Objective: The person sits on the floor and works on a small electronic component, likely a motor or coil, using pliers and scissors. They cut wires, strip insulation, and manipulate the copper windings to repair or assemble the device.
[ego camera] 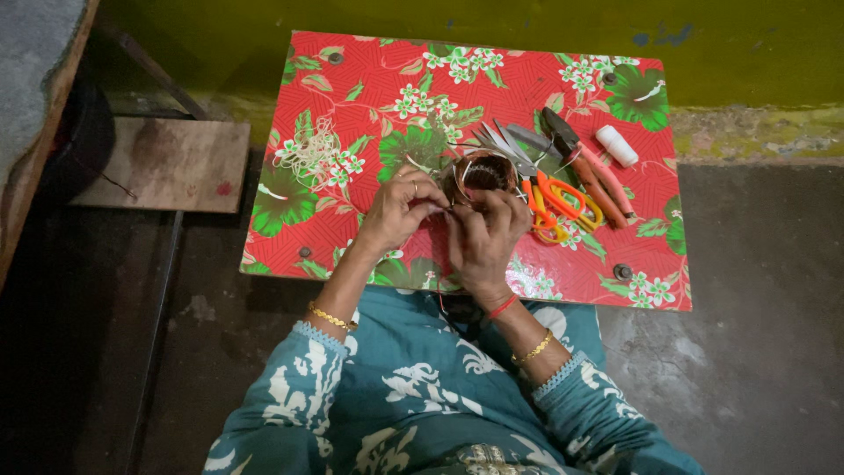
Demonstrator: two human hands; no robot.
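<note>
A round copper-coloured wire coil (483,172) rests on a low table with a red floral cover (369,79). My left hand (400,209) and my right hand (482,237) meet at the coil's near-left edge, fingers pinched on thin wire coming off it. Each wrist wears a gold bangle, and the right wrist also has a red thread. What exactly sits between the fingertips is too small to make out.
Right of the coil lie orange-handled scissors (558,198), pliers with reddish handles (589,171) and a white spool (616,145). A tangle of pale wire (309,154) lies at the table's left. A wooden board (167,164) sits on the dark floor to the left.
</note>
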